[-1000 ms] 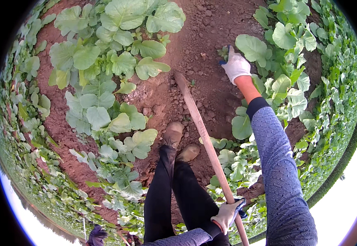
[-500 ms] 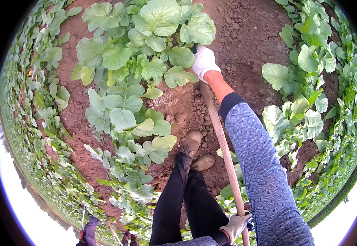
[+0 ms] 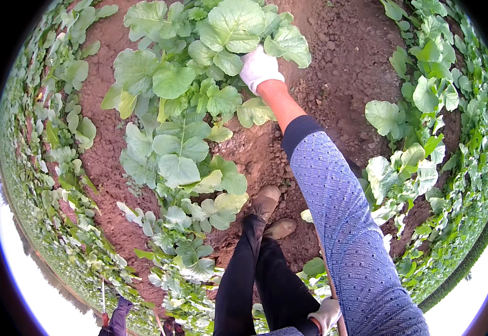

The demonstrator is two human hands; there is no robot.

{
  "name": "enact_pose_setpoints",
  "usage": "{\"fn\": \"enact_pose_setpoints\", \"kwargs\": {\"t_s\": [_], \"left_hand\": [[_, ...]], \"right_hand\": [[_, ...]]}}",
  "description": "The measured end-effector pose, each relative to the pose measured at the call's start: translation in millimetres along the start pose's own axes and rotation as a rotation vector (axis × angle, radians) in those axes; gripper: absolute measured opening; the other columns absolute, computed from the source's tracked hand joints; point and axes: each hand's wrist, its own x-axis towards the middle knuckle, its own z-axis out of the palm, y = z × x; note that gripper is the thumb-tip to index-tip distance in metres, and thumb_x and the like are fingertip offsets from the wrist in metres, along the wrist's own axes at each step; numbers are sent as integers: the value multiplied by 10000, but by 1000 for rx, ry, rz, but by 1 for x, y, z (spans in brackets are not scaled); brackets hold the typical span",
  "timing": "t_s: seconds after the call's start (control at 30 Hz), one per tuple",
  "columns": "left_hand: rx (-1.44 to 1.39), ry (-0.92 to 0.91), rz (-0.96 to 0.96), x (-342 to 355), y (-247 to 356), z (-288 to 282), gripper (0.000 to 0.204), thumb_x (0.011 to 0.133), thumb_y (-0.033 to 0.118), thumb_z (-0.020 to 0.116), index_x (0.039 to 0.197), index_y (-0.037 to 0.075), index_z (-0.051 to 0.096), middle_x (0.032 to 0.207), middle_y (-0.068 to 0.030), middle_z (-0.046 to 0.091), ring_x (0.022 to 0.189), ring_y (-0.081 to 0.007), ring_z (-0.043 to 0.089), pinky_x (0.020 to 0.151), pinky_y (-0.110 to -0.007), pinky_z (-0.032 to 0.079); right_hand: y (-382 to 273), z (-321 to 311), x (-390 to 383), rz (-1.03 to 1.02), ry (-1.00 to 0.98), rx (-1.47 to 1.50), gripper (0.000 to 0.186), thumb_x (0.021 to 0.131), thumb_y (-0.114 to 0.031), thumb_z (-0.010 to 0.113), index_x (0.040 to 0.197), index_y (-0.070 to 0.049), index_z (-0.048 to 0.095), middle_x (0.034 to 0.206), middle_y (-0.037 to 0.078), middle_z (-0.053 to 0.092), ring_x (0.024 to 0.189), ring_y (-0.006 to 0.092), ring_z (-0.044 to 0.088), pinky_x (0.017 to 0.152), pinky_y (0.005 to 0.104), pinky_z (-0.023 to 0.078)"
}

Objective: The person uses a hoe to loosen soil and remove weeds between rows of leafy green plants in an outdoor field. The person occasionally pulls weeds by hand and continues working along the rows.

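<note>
My right hand [image 3: 259,69], in a white glove, reaches in among the broad green leaves of a leafy plant [image 3: 230,28] at the top. Its fingers are hidden behind the foliage, so their grip cannot be made out. Low in the view, my left hand [image 3: 327,313], also gloved, is closed around a long wooden handle [image 3: 342,326]. My right sleeve [image 3: 339,207] covers most of that handle, and its far end is out of sight.
The plant stands in a row of similar leafy plants [image 3: 177,168] on brown soil [image 3: 350,73]. Another row [image 3: 417,157] grows at the right. My brown shoes [image 3: 267,201] are beside the near row. Part of another person [image 3: 116,318] shows at the lower left.
My right hand has moved left, from the plant's edge in among its leaves. The wooden handle has swung right and now lies mostly behind my right sleeve. My left hand still holds it.
</note>
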Motion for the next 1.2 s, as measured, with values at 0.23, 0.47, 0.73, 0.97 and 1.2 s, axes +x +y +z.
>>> {"fn": "enact_pose_setpoints", "kwargs": {"t_s": [0.23, 0.47, 0.73, 0.97, 1.2], "left_hand": [[100, 39, 36, -23, 35, 23, 152, 885, 154, 656, 815, 30, 604, 683, -17, 557, 554, -130, 516, 511, -289, 424], [104, 168, -28, -71, 81, 70, 220, 860, 188, 714, 758, 25, 606, 639, 0, 525, 495, -114, 462, 472, -296, 415], [26, 70, -60, -16, 35, 19, 220, 863, 226, 668, 801, 23, 614, 668, -17, 544, 558, -140, 503, 528, -310, 434], [32, 74, -84, -16, 27, 13, 143, 897, 171, 573, 844, 45, 614, 696, -28, 564, 610, -169, 546, 559, -317, 447], [-88, 54, -109, -1, 15, -11, 152, 931, 116, 477, 887, 68, 614, 725, -38, 585, 663, -198, 588, 589, -323, 460]], "right_hand": [[14, -42, -37, 438, -9, 1323, 117, 876, -92, 628, 955, -14, 661, 720, 54, 628, 542, 132, 573, 512, 267, 491], [85, -82, -123, 256, -327, 242, 307, 846, -235, 644, 978, 43, 639, 808, 164, 687, 686, 306, 671, 675, 377, 550], [-19, -47, -95, 74, 56, 288, 379, 821, -389, 663, 873, -14, 651, 875, 175, 687, 879, 355, 656, 777, 452, 513], [-32, -15, -38, -108, -226, -91, 250, 840, -181, 531, 931, -57, 728, 997, 183, 690, 950, 325, 664, 828, 392, 531], [-35, -57, -139, 79, -412, 314, 370, 799, -401, 670, 801, -32, 657, 786, 183, 655, 784, 351, 640, 744, 415, 500]]}}
